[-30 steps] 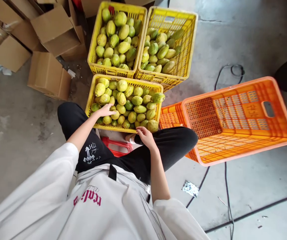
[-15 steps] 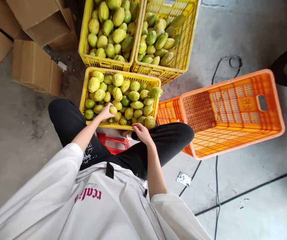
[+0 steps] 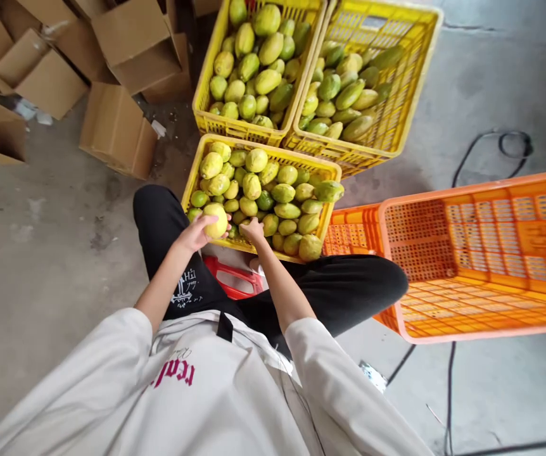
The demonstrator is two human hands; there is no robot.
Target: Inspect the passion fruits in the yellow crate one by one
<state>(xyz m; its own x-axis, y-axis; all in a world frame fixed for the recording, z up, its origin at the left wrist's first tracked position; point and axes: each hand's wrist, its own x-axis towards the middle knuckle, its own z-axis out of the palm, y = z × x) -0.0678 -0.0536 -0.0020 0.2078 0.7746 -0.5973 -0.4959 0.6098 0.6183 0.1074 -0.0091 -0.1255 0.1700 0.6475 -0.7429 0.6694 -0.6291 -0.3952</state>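
Note:
My left hand [image 3: 197,233] is wrapped round a round yellow papaya-like fruit [image 3: 215,221], held above the left front part of the near yellow crate [image 3: 332,170]. Many yellow-green fruit of the same look [image 3: 284,193] fill that crate, some round, others longer with pointed ends. At the crate's front edge is my right hand [image 3: 253,230], to the right of the held fruit. Its fingers are curled together and point in among the front fruit; what they grip, if anything, is hidden.
Behind stand two more yellow crates, a fuller left one [image 3: 249,134] and a right one [image 3: 420,95]. An orange crate [image 3: 425,237] lies to the right, mouth towards me. Cardboard boxes [image 3: 116,126] sit at left. A red stool [image 3: 235,282] is between my legs; a black cable [image 3: 450,392] crosses the floor.
My left hand has lifted the yellow fruit off the others. My right hand has moved leftward, closer to it, and its fingers have curled. The view has shifted left.

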